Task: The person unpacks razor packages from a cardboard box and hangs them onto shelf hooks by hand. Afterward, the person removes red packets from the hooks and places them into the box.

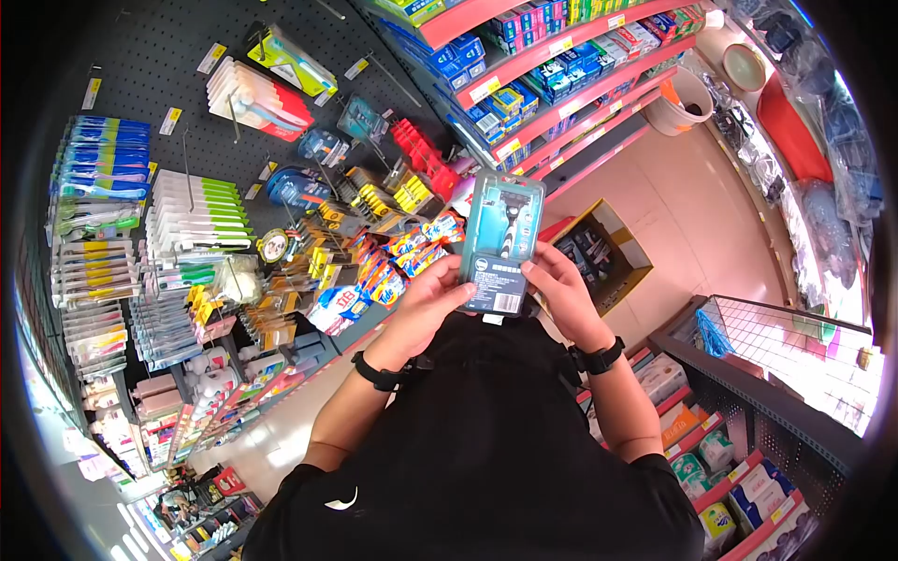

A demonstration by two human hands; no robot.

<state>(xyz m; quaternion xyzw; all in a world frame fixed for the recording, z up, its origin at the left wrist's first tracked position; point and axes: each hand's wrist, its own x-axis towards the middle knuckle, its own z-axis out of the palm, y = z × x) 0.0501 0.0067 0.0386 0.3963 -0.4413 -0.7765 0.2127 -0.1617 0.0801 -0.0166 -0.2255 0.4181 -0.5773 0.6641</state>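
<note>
A teal blister pack (pixel 505 220) with a razor visible inside and a dark barcode label at its lower end is held up in front of my chest. My left hand (pixel 433 304) grips its lower left edge, thumb over the label. On the other side, my right hand (pixel 561 288) pinches the lower right edge. Orange and white Tide packets (pixel 382 282) hang just left of the pack. Behind and to the right, an open cardboard box (pixel 631 254) on the floor holds several dark packages.
A black pegboard (pixel 140 47) with hanging toothbrush packs (pixel 195 213) fills the left. Red-edged shelves (pixel 561 51) of small boxes stand ahead. A white bucket (pixel 678 105) is at the upper right, and a dark shelf rack (pixel 748 397) with tissue packs is at the lower right.
</note>
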